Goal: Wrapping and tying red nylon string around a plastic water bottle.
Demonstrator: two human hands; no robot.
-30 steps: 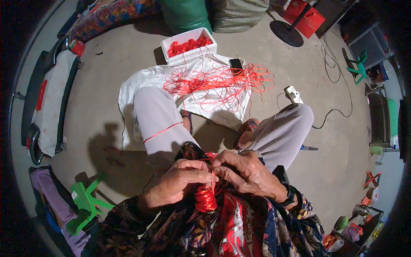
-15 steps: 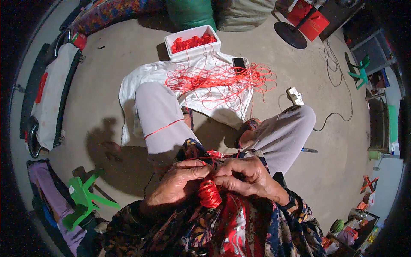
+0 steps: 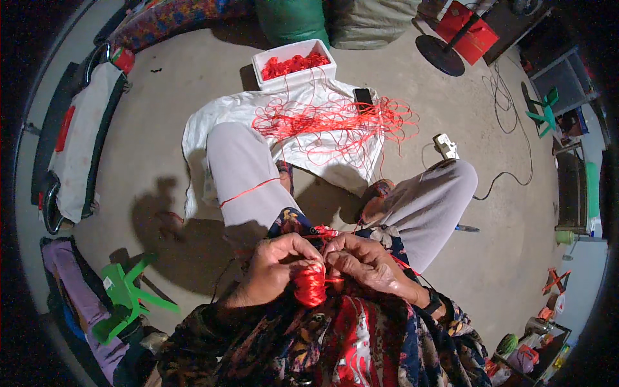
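Note:
A wound bundle of shiny red cord [image 3: 311,287] hangs at my lap. Fingers of my left hand [image 3: 274,267] are closed on the top of this bundle. Close beside it, my right hand [image 3: 371,266] is pinched near the bundle's upper end, where a strand of cord sticks out to the right; its fingertips partly hide what they grip. A red strand circles my left knee [image 3: 240,171]. Beyond my feet, a loose tangle of red cord [image 3: 316,121] is spread over a white cloth sheet [image 3: 213,113].
A white box [image 3: 296,82] of red cord stands at the sheet's far edge, near a black phone [image 3: 363,98]. To the right are a power strip [image 3: 445,146], a knife-like tool [image 3: 467,228] and a fan base [image 3: 440,55]. A green stool [image 3: 122,303] lies at left.
Both hands have shifted their grip around the bundle's top. The bundle has turned and moved slightly up and left, and a strand now shows stretching from it toward my right hand.

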